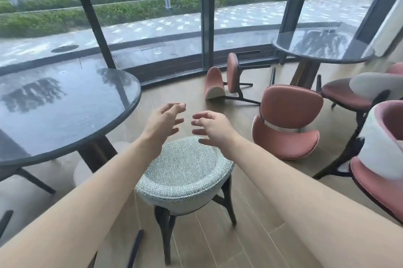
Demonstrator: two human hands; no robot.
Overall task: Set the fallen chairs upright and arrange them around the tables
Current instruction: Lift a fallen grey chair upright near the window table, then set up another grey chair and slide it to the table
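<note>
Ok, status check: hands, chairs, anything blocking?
Left hand and right hand open, empty. Two pink chairs down: far chair, near chair. Grey stool upright underneath the hands.

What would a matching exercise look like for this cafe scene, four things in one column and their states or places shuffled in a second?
Column one:
1. grey woven-fabric stool
2. pink padded chair by the window
3. round dark glossy table
4. left hand

Column two:
A. lying tipped over on the floor
B. open, holding nothing
C. standing upright below the hands
D. at the left, reflecting trees

Pairs: 1-C, 2-A, 3-D, 4-B
</note>
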